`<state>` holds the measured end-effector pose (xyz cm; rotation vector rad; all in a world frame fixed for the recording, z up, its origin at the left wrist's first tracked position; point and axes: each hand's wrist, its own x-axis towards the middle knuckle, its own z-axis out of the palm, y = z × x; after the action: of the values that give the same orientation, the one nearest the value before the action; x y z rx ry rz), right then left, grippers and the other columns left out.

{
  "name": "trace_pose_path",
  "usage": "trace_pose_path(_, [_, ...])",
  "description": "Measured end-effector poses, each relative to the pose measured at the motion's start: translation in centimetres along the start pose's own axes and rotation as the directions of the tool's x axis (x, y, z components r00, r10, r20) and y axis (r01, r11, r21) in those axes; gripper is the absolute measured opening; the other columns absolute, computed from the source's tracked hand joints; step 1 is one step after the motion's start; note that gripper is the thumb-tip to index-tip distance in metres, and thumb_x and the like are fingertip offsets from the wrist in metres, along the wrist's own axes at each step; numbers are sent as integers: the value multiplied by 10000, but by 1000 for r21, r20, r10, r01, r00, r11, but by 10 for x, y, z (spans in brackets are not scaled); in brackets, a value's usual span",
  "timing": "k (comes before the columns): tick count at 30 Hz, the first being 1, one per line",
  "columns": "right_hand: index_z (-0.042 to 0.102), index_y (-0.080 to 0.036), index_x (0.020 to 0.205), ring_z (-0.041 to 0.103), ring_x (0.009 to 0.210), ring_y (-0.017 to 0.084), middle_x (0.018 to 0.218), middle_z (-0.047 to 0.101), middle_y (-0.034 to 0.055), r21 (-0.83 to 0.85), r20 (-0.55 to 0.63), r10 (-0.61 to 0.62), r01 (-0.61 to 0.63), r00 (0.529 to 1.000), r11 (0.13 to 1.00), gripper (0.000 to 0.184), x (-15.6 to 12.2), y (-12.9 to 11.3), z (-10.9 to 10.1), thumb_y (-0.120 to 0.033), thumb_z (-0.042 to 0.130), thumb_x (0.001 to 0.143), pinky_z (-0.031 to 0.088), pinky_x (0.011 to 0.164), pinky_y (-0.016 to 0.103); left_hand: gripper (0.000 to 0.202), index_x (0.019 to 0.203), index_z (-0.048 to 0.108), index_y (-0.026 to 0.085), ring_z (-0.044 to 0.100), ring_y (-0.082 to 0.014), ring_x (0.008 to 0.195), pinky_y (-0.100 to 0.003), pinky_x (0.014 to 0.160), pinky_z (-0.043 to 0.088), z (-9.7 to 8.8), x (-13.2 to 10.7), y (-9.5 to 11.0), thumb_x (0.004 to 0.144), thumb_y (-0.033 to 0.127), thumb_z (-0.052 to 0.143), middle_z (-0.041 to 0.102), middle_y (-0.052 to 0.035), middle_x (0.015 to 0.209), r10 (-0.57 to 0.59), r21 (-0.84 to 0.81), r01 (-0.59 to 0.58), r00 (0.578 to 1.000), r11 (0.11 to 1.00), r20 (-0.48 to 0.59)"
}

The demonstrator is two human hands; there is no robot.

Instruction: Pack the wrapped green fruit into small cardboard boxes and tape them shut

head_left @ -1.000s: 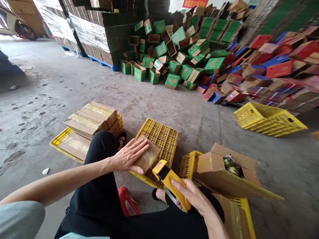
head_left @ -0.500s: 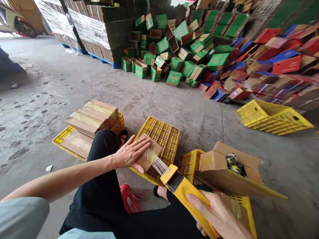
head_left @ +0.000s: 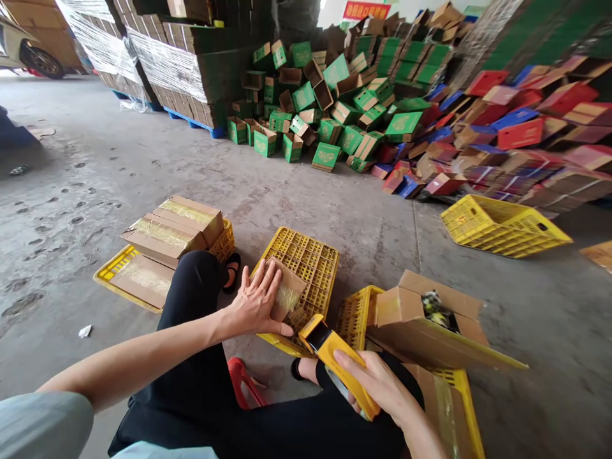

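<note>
My left hand point(head_left: 255, 305) lies flat, fingers spread, on a small brown cardboard box point(head_left: 287, 294) that rests on an upturned yellow crate point(head_left: 310, 258). Shiny clear tape runs across the box top. My right hand point(head_left: 382, 386) grips a yellow tape dispenser point(head_left: 335, 360), whose front end sits at the near edge of the box. I am seated, with my black trouser legs below both hands.
Taped brown boxes point(head_left: 174, 229) are stacked on a yellow crate at the left. An open cardboard box point(head_left: 430, 325) lies on yellow crates at the right. Another yellow crate point(head_left: 502, 226) sits on the floor farther right. Heaps of green, red and blue boxes point(head_left: 373, 108) fill the back.
The dispenser pulled back from the box, drawing out a strip of tape, then returned to the box's near edge. My left hand shifted slightly on the box top.
</note>
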<state>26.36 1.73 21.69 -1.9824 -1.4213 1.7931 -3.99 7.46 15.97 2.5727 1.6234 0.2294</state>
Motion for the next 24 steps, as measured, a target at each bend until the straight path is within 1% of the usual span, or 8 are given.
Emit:
trace_pose_path(2, [643,-203,885,656,517,166,560,668,-3,23,0,0,0,1000,1000,602,-1,2,0,-799,608,814,511,500,221,1397,1664,213,43,63,-512,1594,-761,1189,181,2,2,9,686,980,558,82,-291,1717,-64,-3,64,997,998,45])
trace_pose_path(5, [650,-194,894,657,528,171,578,673,1,44,19,-16,15,1000,999,605,-8,6,-4,-792,625,807,509,490,228,1311,1681,157,77,42,-486,1605,-701,1175,266,2,5,11,729,800,695,35,-273,1727,-99,-34,103,991,994,92])
trace_pose_path(10, [672,-190,929,677,543,187,592,690,29,44,35,-32,31,999,999,569,-21,12,-10,-751,610,856,538,496,249,1230,1683,139,84,35,-476,1608,-680,1145,307,1,6,7,744,621,724,14,-255,1735,-83,-66,90,992,994,100])
trace_pose_path(13, [668,-201,885,662,505,182,549,670,22,14,19,-46,46,999,999,527,-13,14,-8,-723,601,877,527,471,247,1200,1678,149,68,19,-474,1609,-688,1148,296,1,7,9,756,582,719,11,-260,1735,-77,-64,84,992,994,102])
trace_pose_path(16, [662,-200,844,647,471,173,544,671,27,-37,36,-46,48,998,998,520,10,11,-3,-709,571,901,495,444,239,1198,1681,147,79,11,-485,1606,-694,1140,304,-2,7,14,768,595,726,-8,-269,1732,-83,-73,92,990,993,117])
trace_pose_path(20, [656,-207,799,659,471,192,569,688,65,-102,115,-46,57,992,993,563,45,-1,0,-737,519,926,510,462,275,1279,1690,117,113,-12,-498,1602,-729,1128,305,-13,10,12,752,742,717,-37,-270,1729,-34,-160,62,984,985,176])
trace_pose_path(22, [641,-217,782,670,480,205,571,686,77,-126,122,-49,64,991,990,581,57,-8,0,-766,511,922,527,478,295,1284,1697,106,167,22,-481,1608,-722,1141,310,-20,13,1,752,825,674,-21,-245,1740,4,-268,43,985,962,172])
trace_pose_path(24, [634,-234,773,678,488,216,574,689,84,-144,124,-40,58,991,988,591,64,-12,2,-790,495,918,537,483,306,1200,1695,144,210,132,-439,1610,-665,1183,320,-23,15,-17,797,861,601,61,-211,1752,-53,-410,98,991,907,119])
